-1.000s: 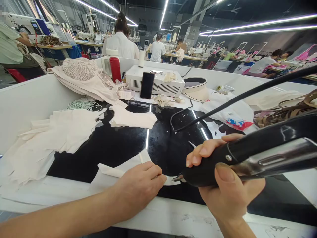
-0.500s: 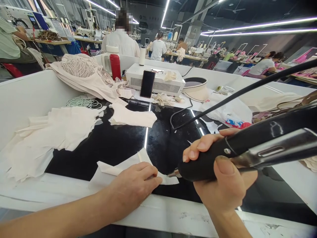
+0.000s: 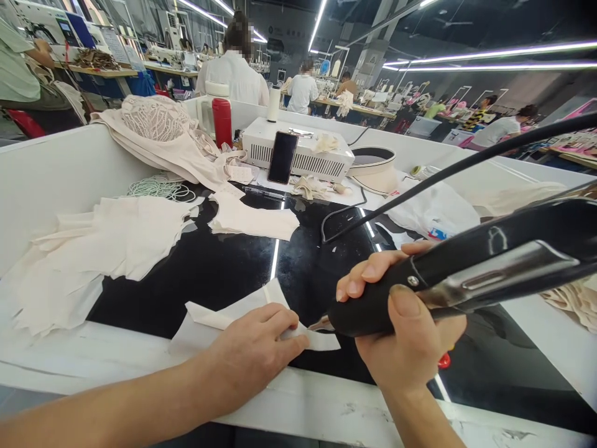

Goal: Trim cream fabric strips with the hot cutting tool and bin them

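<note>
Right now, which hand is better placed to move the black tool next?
Right, I'd judge: the right hand grips the black tool, metal tip at the white cloth; the left hand is on the cloth.

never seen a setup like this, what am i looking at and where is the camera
There is no robot here: one camera, worn on a person's head, looks forward and down at their bare hands. The left hand rests on a pale folded piece. The right hand grips a black handheld tool, its metal tip near that piece. On the black work surface lies another pale piece; a phone stands by a white vented box.
</note>
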Available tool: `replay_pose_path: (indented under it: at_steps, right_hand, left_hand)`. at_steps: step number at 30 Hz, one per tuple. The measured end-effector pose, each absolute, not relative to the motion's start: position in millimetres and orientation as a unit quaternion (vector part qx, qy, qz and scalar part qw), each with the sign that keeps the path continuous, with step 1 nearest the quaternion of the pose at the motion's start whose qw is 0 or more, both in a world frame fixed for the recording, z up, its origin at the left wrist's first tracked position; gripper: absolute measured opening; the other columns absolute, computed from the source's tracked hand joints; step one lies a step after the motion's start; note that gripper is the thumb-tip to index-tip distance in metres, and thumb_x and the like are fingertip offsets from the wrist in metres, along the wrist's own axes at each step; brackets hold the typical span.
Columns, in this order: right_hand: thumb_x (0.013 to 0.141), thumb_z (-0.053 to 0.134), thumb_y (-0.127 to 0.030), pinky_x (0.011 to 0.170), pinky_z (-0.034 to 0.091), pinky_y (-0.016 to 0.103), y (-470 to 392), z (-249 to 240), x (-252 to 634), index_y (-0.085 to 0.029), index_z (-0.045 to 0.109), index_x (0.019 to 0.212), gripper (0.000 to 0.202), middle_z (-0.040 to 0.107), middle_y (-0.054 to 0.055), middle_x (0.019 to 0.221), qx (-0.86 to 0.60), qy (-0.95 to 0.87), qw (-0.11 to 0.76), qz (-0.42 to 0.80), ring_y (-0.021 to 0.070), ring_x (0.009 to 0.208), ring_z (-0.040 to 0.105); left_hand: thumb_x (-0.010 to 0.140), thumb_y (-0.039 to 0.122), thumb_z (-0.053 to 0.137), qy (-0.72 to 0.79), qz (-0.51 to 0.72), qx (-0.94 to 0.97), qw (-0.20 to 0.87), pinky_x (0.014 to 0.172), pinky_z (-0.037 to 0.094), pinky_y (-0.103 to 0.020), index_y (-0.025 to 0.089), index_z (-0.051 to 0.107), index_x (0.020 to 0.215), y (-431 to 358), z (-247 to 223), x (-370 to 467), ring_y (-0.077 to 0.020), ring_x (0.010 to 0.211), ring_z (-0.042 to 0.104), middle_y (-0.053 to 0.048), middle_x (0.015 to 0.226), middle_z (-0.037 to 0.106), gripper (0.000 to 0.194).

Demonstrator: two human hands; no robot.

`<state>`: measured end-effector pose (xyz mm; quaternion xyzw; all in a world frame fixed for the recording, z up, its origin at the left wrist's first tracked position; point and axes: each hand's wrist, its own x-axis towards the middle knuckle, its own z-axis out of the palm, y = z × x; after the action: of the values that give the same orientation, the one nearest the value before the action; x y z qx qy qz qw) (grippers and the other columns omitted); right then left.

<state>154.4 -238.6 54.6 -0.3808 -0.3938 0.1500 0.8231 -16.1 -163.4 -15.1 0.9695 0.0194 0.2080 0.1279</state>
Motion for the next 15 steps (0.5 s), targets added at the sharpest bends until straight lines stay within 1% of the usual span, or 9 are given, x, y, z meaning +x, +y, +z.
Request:
replay_pose_path:
  at_steps: [4,9,13,15]
  right_hand:
    - [0.086,0.09,-0.034,0.053,0.06,0.029,-236,53,154,-0.028,0.067,0.112,0.036,0.07,-0.005,0.083,-0.38,-0.399,0.821,0.151,0.0142,0.06,0.066]
    - [0.089,0.085,-0.032,0.055,0.06,0.028,-232,53,152,-0.028,0.065,0.113,0.031,0.07,-0.005,0.083,-0.4,-0.399,0.812,0.151,0.0132,0.061,0.066]
    - [0.086,0.088,-0.034,0.053,0.06,0.027,-235,55,153,-0.027,0.065,0.111,0.034,0.068,-0.005,0.08,-0.408,-0.376,0.817,0.159,0.014,0.06,0.065]
    - [0.084,0.09,-0.035,0.055,0.061,0.029,-244,50,162,-0.028,0.066,0.112,0.037,0.068,-0.005,0.08,-0.437,-0.368,0.808,0.143,0.0153,0.063,0.066]
  left_hand:
    - [0.1,-0.001,0.055,0.022,0.21,0.968,0.133,0.088,0.064,-0.037,0.016,0.067,0.121,-163,-15,-15,-0.0252,0.099,0.068,-0.009,0.111,0.068,0.03]
    - [0.099,-0.002,0.055,0.02,0.206,0.969,0.136,0.091,0.061,-0.034,0.017,0.067,0.118,-165,-15,-15,-0.0239,0.101,0.067,-0.009,0.111,0.068,0.029]
    - [0.098,0.0,0.058,0.019,0.178,0.975,0.134,0.093,0.059,-0.031,0.016,0.067,0.114,-162,-12,-13,-0.0213,0.099,0.066,-0.007,0.11,0.069,0.024]
    - [0.099,0.003,0.059,0.011,0.16,0.98,0.118,0.094,0.058,-0.031,0.016,0.066,0.114,-156,-9,-8,-0.0206,0.099,0.066,-0.007,0.112,0.071,0.021]
